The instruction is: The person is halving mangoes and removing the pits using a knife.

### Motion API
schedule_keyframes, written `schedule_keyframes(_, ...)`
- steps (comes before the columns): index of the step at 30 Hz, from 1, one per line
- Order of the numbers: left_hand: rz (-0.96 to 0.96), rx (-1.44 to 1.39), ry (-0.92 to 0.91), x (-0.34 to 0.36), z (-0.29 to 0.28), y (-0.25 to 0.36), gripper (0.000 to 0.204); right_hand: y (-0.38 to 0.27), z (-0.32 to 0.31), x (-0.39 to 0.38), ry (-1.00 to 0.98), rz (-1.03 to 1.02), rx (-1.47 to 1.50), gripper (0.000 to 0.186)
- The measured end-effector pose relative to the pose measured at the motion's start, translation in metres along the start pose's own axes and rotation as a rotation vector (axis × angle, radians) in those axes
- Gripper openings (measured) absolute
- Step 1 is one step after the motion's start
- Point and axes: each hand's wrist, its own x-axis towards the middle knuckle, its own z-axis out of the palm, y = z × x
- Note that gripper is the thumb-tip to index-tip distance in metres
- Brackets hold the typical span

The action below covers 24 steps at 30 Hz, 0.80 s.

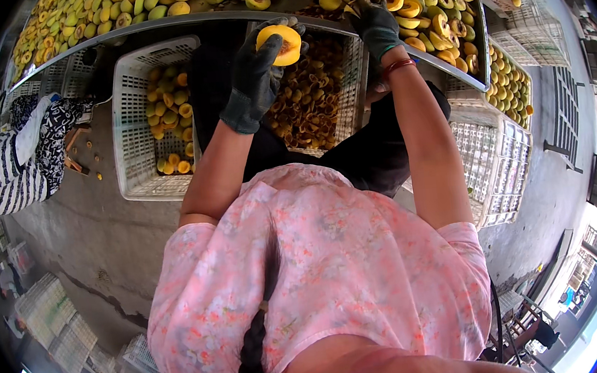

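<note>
My left hand (257,75), in a dark grey-green glove, is closed around a halved yellow peach (288,45). The cut face is turned up, with a brownish hollow at its middle. My right hand (373,25), gloved the same way, is at the metal table's edge beside the heap of peach halves (407,7). Its fingers are curled, and what they hold, if anything, is hidden. Below and between my hands, a white crate (352,88) holds many small brownish-yellow scraps (308,96).
The metal-rimmed table (132,28) curves across the top, heaped with peach halves. To my left stands a white crate (127,124) with peaches. At the right are stacked crates (486,161), the upper one with peaches. A person in a striped top (17,170) sits at far left.
</note>
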Motion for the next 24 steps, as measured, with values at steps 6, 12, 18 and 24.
schedule_keyframes(6,0.068,0.065,0.039,-0.005,-0.003,0.004,0.033,-0.053,-0.022,-0.053,-0.077,0.207,0.847,0.026)
schedule_keyframes(12,0.272,0.444,0.046,-0.009,-0.002,-0.007,0.032,-0.112,-0.019,-0.129,-0.064,-0.024,1.017,0.005)
schedule_keyframes(18,0.357,0.549,0.008,-0.023,0.015,-0.001,0.031,-0.134,-0.060,-0.132,-0.069,-0.019,0.928,0.008)
schedule_keyframes(24,0.517,0.742,-0.014,-0.030,0.026,-0.002,0.033,-0.142,-0.057,-0.138,-0.071,0.126,1.012,0.012)
